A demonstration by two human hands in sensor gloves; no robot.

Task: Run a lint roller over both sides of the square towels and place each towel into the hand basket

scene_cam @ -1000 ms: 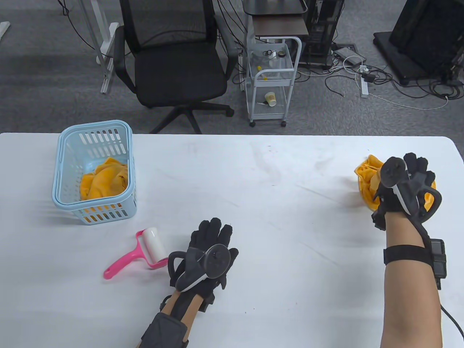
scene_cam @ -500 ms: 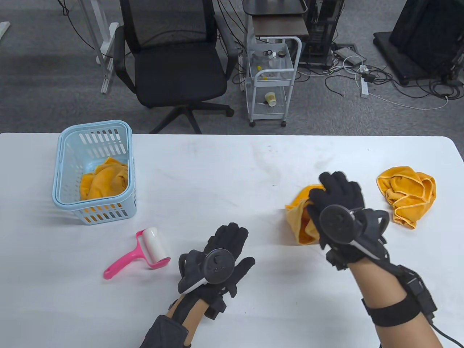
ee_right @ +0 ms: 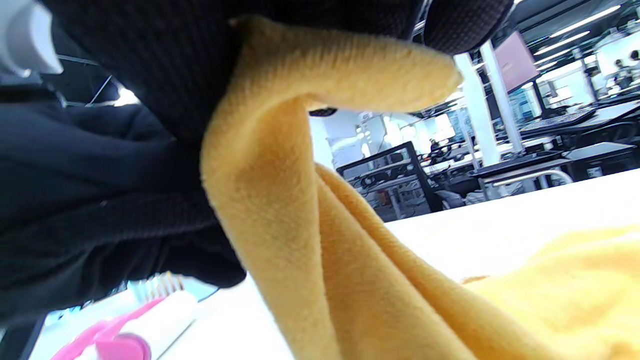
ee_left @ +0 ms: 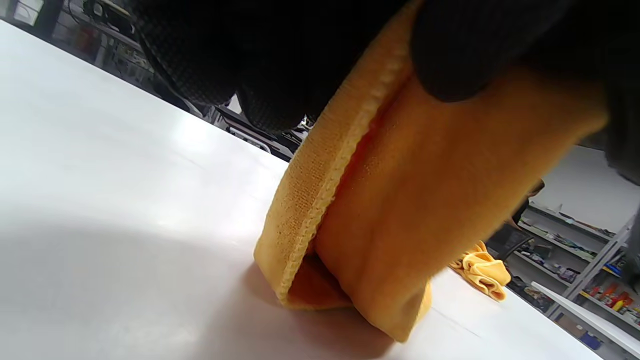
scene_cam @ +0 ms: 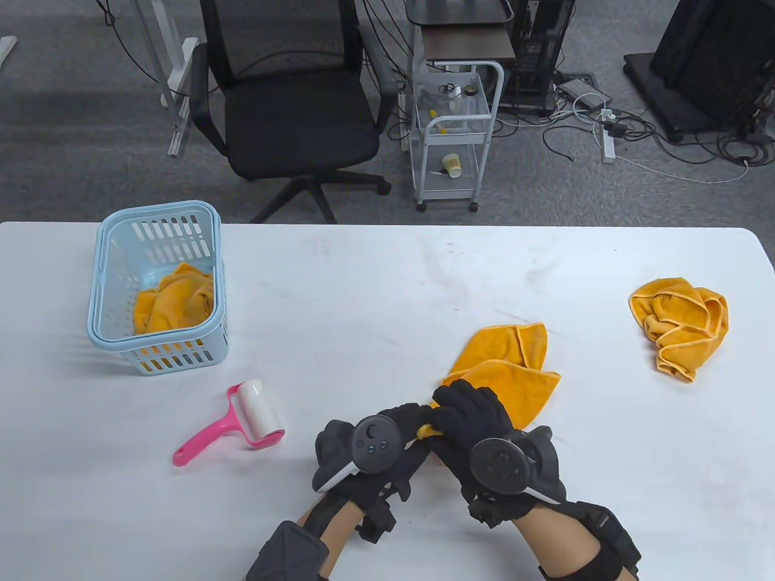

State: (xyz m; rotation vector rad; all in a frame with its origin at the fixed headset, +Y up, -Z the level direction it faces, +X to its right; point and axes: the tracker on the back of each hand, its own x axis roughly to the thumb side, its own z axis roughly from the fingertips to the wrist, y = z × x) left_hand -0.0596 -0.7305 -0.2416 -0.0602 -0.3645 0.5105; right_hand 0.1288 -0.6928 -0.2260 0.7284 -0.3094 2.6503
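An orange towel (scene_cam: 505,369) lies bunched near the table's front centre. Both gloved hands meet at its near corner: my right hand (scene_cam: 463,411) grips the cloth, and my left hand (scene_cam: 412,426) pinches the same corner beside it. The left wrist view shows the towel's hemmed fold (ee_left: 350,200) hanging from dark fingers down to the table. In the right wrist view the cloth (ee_right: 280,210) drapes out of the glove. A second orange towel (scene_cam: 681,324) sits crumpled at the right. The pink lint roller (scene_cam: 233,423) lies left of my hands. The light blue basket (scene_cam: 157,287) holds an orange towel (scene_cam: 175,296).
The white table (scene_cam: 363,284) ends at its far edge, with a black office chair (scene_cam: 284,103) and a small white trolley (scene_cam: 454,133) on the floor behind it. Cables lie on the floor at the back right.
My right hand took one towel off the right-hand heap and dragged it left and nearer to the front centre. My left hand shifted right and took hold of its corner.
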